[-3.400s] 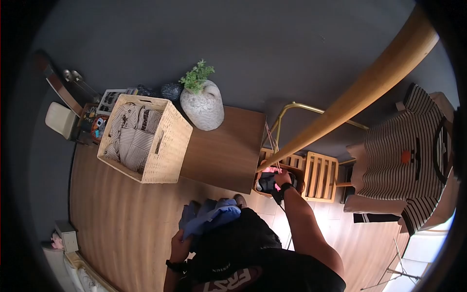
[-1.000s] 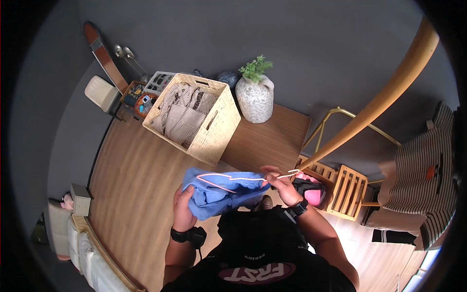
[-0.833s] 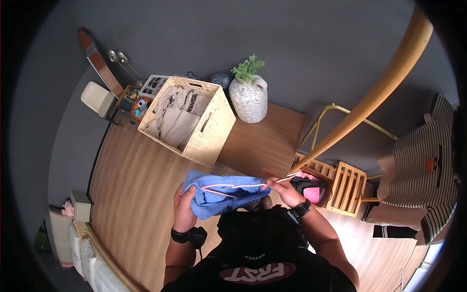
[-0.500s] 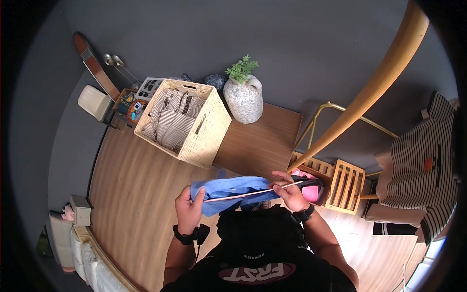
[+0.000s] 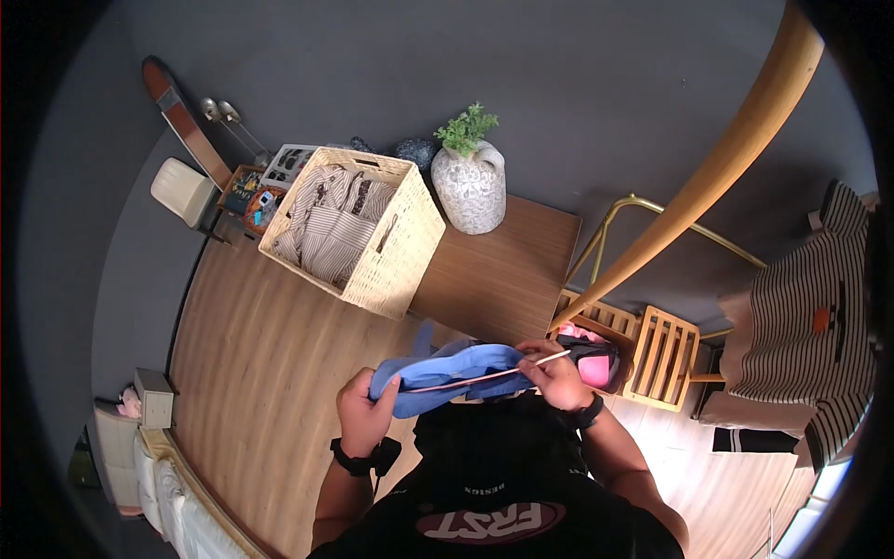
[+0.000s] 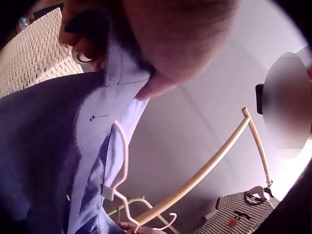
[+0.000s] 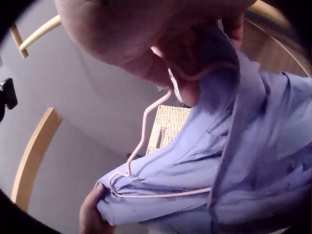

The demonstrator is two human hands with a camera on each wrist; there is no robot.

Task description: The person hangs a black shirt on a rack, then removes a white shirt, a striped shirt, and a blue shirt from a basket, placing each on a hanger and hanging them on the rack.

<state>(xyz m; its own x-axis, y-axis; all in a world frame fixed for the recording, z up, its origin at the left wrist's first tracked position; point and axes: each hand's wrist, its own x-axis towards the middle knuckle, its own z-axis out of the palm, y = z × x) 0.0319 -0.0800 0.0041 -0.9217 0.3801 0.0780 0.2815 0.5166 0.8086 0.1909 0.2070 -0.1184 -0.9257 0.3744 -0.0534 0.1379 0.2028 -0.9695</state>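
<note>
A blue garment (image 5: 447,373) is stretched between both hands in front of the body. The left hand (image 5: 366,412) pinches its left edge, thumb on top; the left wrist view shows the thumb (image 6: 156,85) against the cloth. A thin pink hanger (image 7: 144,126) lies partly inside the garment, one end near the left hand's side. The right hand (image 5: 557,374) pinches the hanger near its hook end together with the garment's right edge. In the left wrist view the hook (image 6: 170,222) sticks out past the right fingers.
A woven basket (image 5: 400,265) with striped clothes and a stone-like vase (image 5: 470,191) stand on a brown table (image 5: 507,270). A wooden pole (image 5: 717,177) slants at the right, above a box with pink and black items (image 5: 596,368). A striped shirt (image 5: 792,317) hangs far right.
The right hand has left the box and now holds the pink hanger at the garment. The left hand has raised the garment from beside the body. Over the last second the hanger has tilted within it.
</note>
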